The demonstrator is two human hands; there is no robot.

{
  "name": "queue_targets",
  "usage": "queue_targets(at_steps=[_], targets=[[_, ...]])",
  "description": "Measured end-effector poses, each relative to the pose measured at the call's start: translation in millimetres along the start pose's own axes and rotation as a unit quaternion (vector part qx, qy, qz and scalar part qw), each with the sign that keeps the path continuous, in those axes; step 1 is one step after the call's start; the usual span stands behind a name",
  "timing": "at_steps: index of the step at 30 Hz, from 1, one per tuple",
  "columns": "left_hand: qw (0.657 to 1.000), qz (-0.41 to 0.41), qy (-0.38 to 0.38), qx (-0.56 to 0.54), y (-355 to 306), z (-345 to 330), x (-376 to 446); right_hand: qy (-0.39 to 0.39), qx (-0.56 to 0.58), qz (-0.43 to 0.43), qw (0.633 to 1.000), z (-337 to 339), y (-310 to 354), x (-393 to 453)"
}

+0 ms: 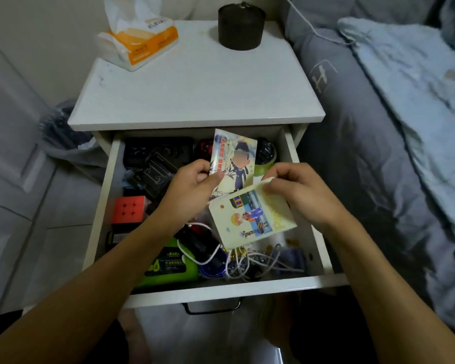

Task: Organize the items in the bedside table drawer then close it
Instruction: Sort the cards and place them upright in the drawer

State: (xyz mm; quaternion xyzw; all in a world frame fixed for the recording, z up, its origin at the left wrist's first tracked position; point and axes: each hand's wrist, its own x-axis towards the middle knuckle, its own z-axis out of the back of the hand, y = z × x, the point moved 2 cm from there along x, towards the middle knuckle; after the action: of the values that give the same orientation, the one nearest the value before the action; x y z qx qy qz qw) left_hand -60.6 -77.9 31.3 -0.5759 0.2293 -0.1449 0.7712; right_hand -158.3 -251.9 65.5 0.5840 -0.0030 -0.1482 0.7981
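Over the open drawer [100,232], your left hand [192,179] pinches a printed leaflet [231,164] while your right hand [297,190] pinches a cartoon-print packet [250,219] — stack them flat, edges squared, before setting them down along the drawer's right side. Red Chinese characters run down the leaflet, too blurred to read.

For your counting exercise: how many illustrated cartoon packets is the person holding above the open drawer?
2. The tall packet is pinched in the left hand; the cream packet is held by the right hand, overlapping the first packet's lower end. More may lie hidden in the drawer clutter.
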Motion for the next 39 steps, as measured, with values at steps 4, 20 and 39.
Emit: queue_targets(at_steps=[4,20,39], targets=[[1.0,0.013,-0.015,-0.01,1.1,1.3,-0.8,-0.134,0.138,-0.043,0.98,11.7,-6.4,2.2],[0.996,0.005,-0.019,-0.092,-5.1,0.3,-1.8,-0.139,0.07,-0.113,0.981,-25.8,-19.6,7.2],[0.995,-0.046,0.013,-0.083,-25.9,-5.8,-14.3,-0.029,0.196,-0.08,0.977,-22.3,-6.0,3.8]])
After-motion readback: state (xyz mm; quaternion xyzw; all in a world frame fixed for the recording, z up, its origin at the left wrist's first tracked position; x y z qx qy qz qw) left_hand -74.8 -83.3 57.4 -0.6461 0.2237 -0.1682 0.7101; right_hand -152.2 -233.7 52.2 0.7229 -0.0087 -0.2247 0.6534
